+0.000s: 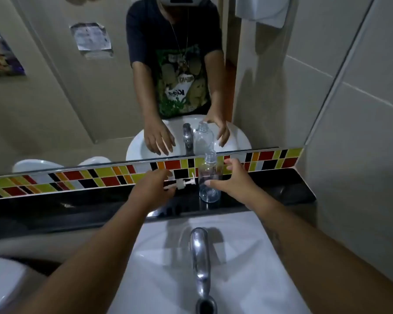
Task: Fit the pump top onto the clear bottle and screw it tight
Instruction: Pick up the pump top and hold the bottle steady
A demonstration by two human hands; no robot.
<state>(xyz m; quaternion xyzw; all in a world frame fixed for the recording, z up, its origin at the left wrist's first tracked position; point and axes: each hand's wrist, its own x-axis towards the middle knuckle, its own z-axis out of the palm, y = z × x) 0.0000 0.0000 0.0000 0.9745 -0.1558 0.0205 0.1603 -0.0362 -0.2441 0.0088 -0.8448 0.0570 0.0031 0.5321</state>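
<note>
An uncapped clear bottle (pixel 209 177) stands upright on the black ledge (pixel 270 189) behind the basin. The white pump top (pixel 182 184) lies on its side on the ledge just left of the bottle, its tube pointing left. My left hand (pixel 150 189) hovers at the tube end of the pump top with fingers apart; whether it touches is unclear. To the right of the bottle, my right hand (pixel 234 180) is spread open, its thumb close to the bottle's side and its fingers near the neck, holding nothing.
A chrome faucet (pixel 200 257) rises over the white basin (pixel 247 257) below my arms. A coloured tile strip (pixel 77 177) and a mirror (pixel 55 109) back the ledge; the mirror reflects the person, bottle and faucet. A tiled wall stands at the right.
</note>
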